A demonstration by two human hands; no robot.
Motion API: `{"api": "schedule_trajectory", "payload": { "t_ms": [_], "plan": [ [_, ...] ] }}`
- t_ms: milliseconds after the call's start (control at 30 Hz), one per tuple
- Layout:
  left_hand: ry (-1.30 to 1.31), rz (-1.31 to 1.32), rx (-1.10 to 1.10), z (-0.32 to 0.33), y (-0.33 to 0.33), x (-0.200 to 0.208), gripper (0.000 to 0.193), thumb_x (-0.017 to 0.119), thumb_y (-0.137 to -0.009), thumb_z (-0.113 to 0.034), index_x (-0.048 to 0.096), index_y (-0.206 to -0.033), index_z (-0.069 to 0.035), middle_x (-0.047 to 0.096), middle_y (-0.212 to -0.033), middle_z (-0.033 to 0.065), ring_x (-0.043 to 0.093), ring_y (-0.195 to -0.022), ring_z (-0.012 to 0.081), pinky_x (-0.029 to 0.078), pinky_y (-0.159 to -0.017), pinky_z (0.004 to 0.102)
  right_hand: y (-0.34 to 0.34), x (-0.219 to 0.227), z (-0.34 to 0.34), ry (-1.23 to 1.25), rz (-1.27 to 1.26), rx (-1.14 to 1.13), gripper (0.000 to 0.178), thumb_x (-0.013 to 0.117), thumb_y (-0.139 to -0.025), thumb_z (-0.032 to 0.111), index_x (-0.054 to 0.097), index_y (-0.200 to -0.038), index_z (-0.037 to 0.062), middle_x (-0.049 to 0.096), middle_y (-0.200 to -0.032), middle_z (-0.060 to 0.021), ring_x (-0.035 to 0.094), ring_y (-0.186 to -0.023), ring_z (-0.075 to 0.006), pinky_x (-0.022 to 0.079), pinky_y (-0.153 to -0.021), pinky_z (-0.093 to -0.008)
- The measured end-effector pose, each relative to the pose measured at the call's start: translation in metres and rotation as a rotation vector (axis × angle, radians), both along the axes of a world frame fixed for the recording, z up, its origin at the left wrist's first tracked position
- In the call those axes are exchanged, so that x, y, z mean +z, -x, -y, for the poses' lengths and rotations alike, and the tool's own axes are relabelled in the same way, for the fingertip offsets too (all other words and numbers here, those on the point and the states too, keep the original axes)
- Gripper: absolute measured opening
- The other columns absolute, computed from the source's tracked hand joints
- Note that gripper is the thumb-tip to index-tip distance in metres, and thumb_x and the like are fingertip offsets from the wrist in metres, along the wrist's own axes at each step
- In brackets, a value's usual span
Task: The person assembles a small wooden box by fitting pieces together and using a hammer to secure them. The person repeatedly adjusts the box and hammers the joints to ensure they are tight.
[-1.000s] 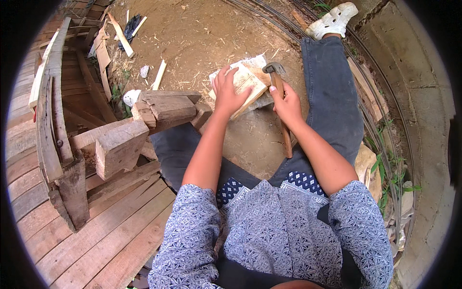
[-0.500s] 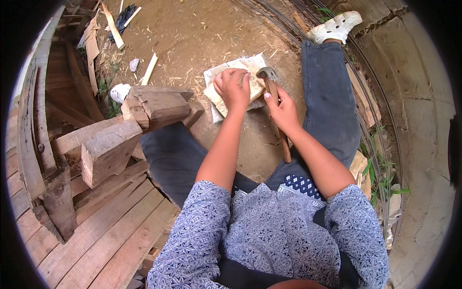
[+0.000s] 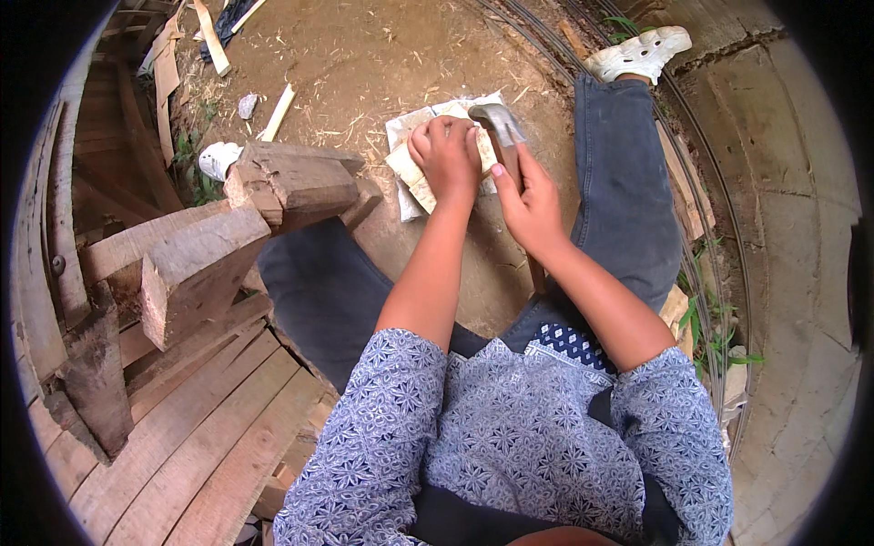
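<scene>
Low between my legs lies a pale wooden piece (image 3: 417,188) on a whitish slab or folded sheet (image 3: 408,210). My left hand (image 3: 451,164) rests over the wood with its fingers curled and closed. Whatever its fingertips pinch is too small to make out. Just to the right, my right hand (image 3: 535,202) is wrapped round the wooden handle of a claw hammer, its thumb lying along the handle. The grey metal hammer head (image 3: 501,122) is up beside my left fingertips, apart from them. The handle's lower part runs down behind my wrist.
Heavy timber beams (image 3: 305,193) stand at the left, close to my left leg, above wooden planks (image 3: 209,455). Wood strips (image 3: 279,113) and a stone (image 3: 247,106) lie on the dirt ground. Dark rods (image 3: 689,159) and a concrete wall (image 3: 792,273) run along the right.
The hammer head has come up and slightly left and looks larger, its handle more hidden behind my right hand. My left hand has shifted slightly right over the wood.
</scene>
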State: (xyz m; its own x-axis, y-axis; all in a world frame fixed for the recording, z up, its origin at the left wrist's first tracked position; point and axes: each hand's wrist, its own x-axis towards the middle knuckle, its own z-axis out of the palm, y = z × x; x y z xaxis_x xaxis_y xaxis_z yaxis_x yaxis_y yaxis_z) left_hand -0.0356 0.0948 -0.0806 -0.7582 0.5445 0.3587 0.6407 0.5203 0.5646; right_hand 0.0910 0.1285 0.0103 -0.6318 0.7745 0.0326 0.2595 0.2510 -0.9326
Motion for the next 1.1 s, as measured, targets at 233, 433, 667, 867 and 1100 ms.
{"api": "schedule_trajectory", "payload": {
  "t_ms": [233, 433, 667, 867, 1100],
  "plan": [
    [-0.041, -0.003, -0.013, 0.003, 0.001, -0.002, 0.008, 0.074, -0.083, -0.016, 0.071, -0.091, -0.013, 0.060, -0.109, 0.0022, 0.047, -0.116, 0.0301, 0.029, -0.111, 0.0497, 0.016, 0.002, -0.013, -0.004, -0.050, -0.028, 0.048, 0.063, -0.095, 0.018, 0.053, -0.136, -0.0037, 0.070, -0.102, -0.0256, 0.071, -0.092, -0.0343, 0.053, -0.081, -0.0384],
    [0.012, -0.011, 0.017, -0.003, 0.000, -0.001, 0.009, 0.074, -0.082, -0.015, 0.071, -0.090, -0.014, 0.061, -0.110, 0.0024, 0.048, -0.116, 0.0301, 0.029, -0.112, 0.0499, 0.010, -0.026, -0.015, -0.017, 0.055, 0.013, 0.046, 0.062, -0.096, 0.019, 0.054, -0.136, -0.0022, 0.070, -0.104, -0.0253, 0.072, -0.094, -0.0296, 0.053, -0.082, -0.0363],
    [-0.017, 0.069, -0.004, 0.001, 0.000, 0.005, 0.010, 0.075, -0.082, -0.017, 0.072, -0.090, -0.014, 0.061, -0.110, 0.0017, 0.048, -0.117, 0.0286, 0.028, -0.113, 0.0486, 0.016, 0.026, -0.008, 0.093, -0.007, 0.031, 0.041, 0.061, -0.094, 0.017, 0.058, -0.133, 0.0047, 0.070, -0.106, -0.0247, 0.071, -0.100, -0.0380, 0.053, -0.085, -0.0392],
    [-0.025, 0.065, 0.012, 0.001, 0.007, 0.002, 0.006, 0.075, -0.082, -0.017, 0.073, -0.088, -0.016, 0.062, -0.109, 0.0009, 0.049, -0.116, 0.0286, 0.029, -0.114, 0.0479, 0.018, -0.005, -0.017, 0.041, 0.104, 0.035, 0.041, 0.062, -0.094, 0.020, 0.059, -0.131, 0.0034, 0.070, -0.105, -0.0256, 0.070, -0.101, -0.0396, 0.053, -0.085, -0.0397],
    [-0.013, 0.071, -0.017, 0.005, 0.006, 0.000, 0.032, 0.080, -0.078, -0.025, 0.069, -0.105, -0.011, 0.060, -0.113, 0.0058, 0.049, -0.116, 0.0311, 0.032, -0.112, 0.0456, 0.015, -0.025, -0.026, -0.019, 0.077, 0.071, 0.049, 0.064, -0.094, 0.018, 0.055, -0.139, 0.0018, 0.072, -0.102, -0.0182, 0.068, -0.089, -0.0185, 0.052, -0.081, -0.0318]
  ]
}}
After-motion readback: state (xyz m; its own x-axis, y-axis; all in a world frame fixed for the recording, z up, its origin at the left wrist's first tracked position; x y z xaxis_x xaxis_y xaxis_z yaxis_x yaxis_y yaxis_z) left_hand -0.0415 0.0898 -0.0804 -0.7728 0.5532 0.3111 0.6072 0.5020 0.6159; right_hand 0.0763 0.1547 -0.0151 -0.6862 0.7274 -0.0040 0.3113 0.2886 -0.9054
